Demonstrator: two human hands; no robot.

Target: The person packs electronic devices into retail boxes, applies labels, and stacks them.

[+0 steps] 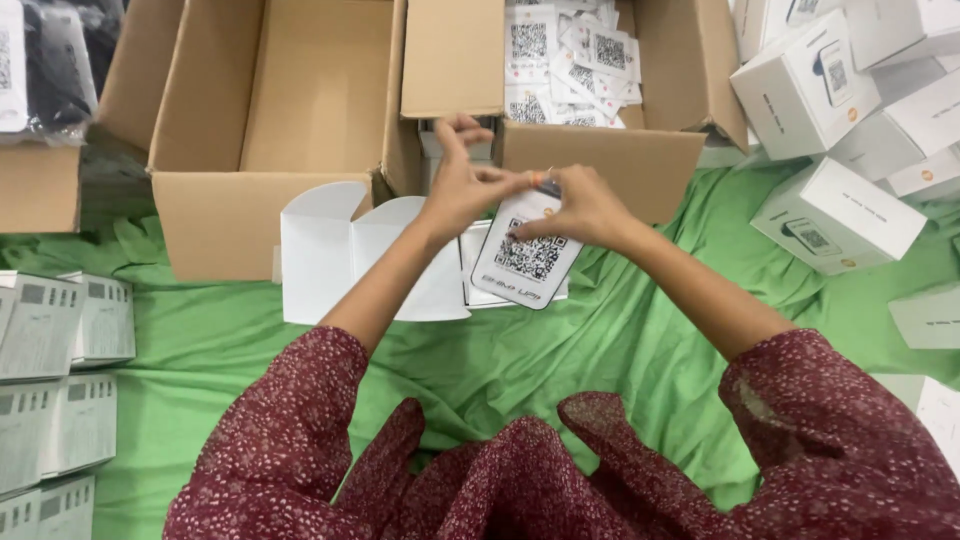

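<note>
Over the green cloth (560, 350), both hands pinch the far end of a white rounded code-printed card (527, 250): left hand (462, 190), right hand (585, 208), its long axis pointing away.

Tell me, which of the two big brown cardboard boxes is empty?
The left cardboard box, showing only its bare brown inside; the right cardboard box holds a pile of white cards.

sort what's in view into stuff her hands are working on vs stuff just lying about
In hand: left hand, right hand, white coded card, open white carton.
Lying about: empty brown box, box of cards, stacked white boxes, flat cartons, green cloth.
</note>
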